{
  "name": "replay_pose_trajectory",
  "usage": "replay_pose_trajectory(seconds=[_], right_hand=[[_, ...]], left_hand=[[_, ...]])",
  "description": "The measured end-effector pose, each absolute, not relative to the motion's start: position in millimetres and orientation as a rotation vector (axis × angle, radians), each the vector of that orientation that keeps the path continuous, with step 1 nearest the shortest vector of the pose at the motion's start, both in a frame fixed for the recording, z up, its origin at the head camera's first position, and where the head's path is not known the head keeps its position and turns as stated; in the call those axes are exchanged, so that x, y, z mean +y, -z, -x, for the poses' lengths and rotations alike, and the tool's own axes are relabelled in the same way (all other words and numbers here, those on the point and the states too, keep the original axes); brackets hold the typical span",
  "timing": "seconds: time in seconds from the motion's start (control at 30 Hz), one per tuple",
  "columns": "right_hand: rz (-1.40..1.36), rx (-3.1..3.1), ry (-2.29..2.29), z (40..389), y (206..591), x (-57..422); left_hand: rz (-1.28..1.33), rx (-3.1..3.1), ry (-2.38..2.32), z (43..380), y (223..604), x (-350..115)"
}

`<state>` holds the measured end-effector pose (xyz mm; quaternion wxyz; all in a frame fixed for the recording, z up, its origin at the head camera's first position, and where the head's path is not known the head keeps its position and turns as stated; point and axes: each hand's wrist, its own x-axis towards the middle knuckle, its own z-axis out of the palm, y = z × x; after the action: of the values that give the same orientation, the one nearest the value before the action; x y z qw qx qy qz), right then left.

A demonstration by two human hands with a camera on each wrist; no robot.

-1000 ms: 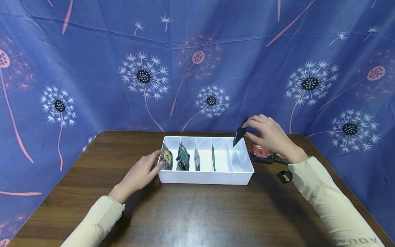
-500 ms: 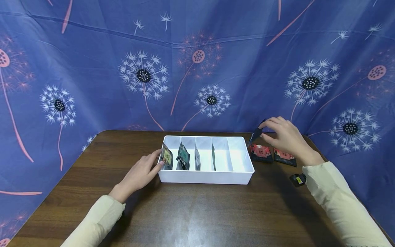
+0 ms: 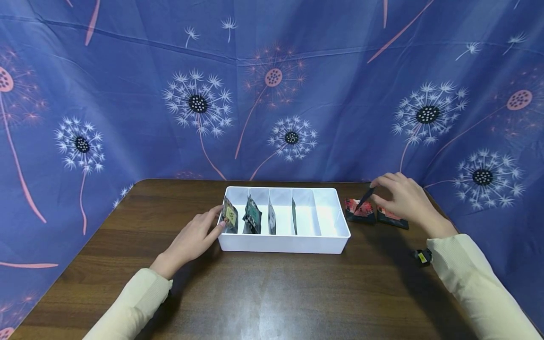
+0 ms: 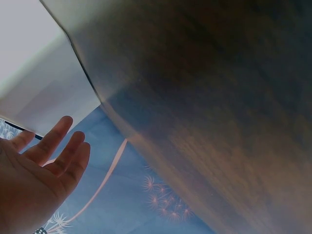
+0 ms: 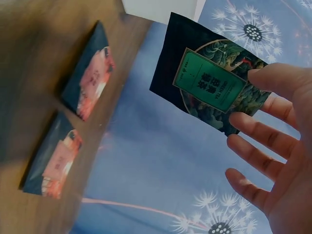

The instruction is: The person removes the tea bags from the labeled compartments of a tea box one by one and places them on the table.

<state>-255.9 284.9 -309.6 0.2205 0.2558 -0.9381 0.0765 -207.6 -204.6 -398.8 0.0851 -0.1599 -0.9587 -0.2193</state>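
Note:
A tea sachet (image 5: 204, 78), dark with a green label reading "GREEN TEA", is pinched between the thumb and fingers of my right hand (image 3: 397, 196). It is held edge-on above two dark tea sachets with red prints, a left one (image 3: 361, 215) and a right one (image 3: 393, 217), lying on the table right of a white divided tray (image 3: 284, 244). My left hand (image 3: 191, 238) rests at the tray's left end, fingers fairly straight and fingertips at the rim. Beside them, a yellow-labelled sachet (image 3: 230, 217) stands in the leftmost compartment.
A green sachet (image 3: 252, 216), a pale one (image 3: 272, 219) and a thin greenish one (image 3: 294, 217) stand in the tray's middle compartments. The wooden table (image 3: 263, 293) reaches back to a blue dandelion-print cloth (image 3: 263, 94).
My right hand has moved right and down with its sachet, from over the tray's right compartment to above the red-printed sachets. My left hand has stayed in place.

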Motion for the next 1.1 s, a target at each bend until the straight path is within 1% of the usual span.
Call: replay_pose_trajectory(seconds=[0.27,0.73,1.1], right_hand=[[-0.768,-2.599,-0.12,253,322,293],[-0.735,-2.83,-0.026,242,319,292],[-0.741,-2.87,-0.04,242,328,290]], left_hand=[[0.47,-2.863,0.65,208,399,-205],[0.466,-2.863,0.65,208,399,-205],[0.464,-2.867,0.662,208,399,-205]])
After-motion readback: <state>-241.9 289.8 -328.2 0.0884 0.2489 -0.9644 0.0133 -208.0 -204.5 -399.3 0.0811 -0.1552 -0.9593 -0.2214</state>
